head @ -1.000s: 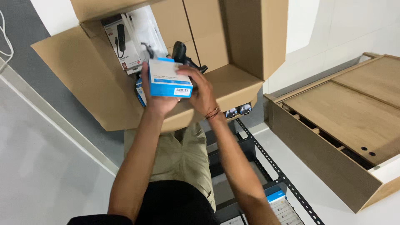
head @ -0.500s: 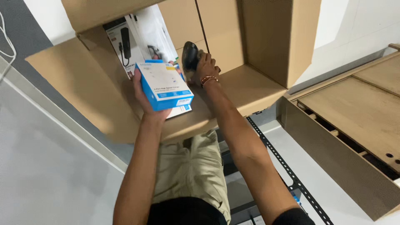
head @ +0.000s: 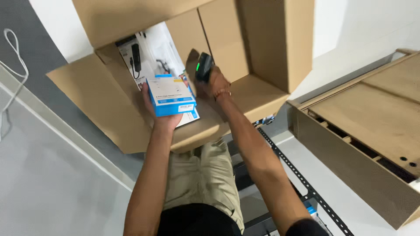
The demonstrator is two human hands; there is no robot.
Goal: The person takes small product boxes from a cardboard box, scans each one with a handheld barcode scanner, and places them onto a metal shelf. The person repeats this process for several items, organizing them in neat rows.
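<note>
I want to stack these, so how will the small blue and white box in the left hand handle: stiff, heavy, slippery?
The small blue and white box probably stays stiff: its edges look crisp. It seems light, since the left hand holds it up alone. Its smooth printed faces may slide somewhat, but flat sides should stack steadily.

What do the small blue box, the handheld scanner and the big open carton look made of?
Blue box: printed card, smooth with a slight sheen, crisp folded edges.
Scanner: looks like hard black plastic, glossy, with a green light showing.
Carton: brown corrugated cardboard, matte, with creased flaps.
</note>
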